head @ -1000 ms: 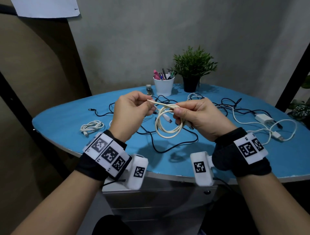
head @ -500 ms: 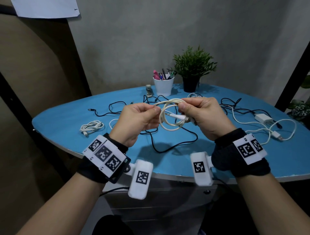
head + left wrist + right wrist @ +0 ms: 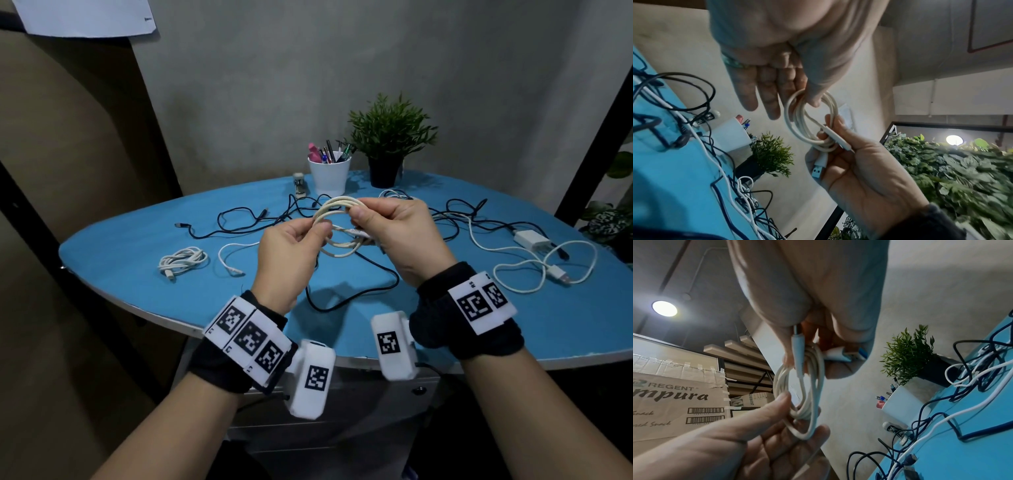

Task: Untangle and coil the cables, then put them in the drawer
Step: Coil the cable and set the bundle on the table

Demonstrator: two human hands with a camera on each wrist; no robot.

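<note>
A cream cable (image 3: 337,210) is wound into a small coil and held in the air above the blue table (image 3: 137,274). My left hand (image 3: 320,229) pinches the coil's left side between thumb and forefinger, its other fingers straight (image 3: 764,100). My right hand (image 3: 359,219) grips the coil's right side together with both plug ends. The USB plug (image 3: 818,168) lies in the right palm. In the right wrist view the coil (image 3: 813,386) hangs from the right fingers, with the left thumb (image 3: 785,397) on it.
A coiled white cable (image 3: 181,260) and a loose white cable (image 3: 229,260) lie at the left. Black cables (image 3: 239,219) tangle mid-table; a white charger (image 3: 529,240) with its cable lies right. A pen cup (image 3: 329,176), plant (image 3: 387,144) and stapler (image 3: 299,185) stand behind. A drawer unit (image 3: 342,428) stands below.
The coil has risen from below my right hand to between both hands. My left hand moved right from the stretched strand and now pinches the coil itself.
</note>
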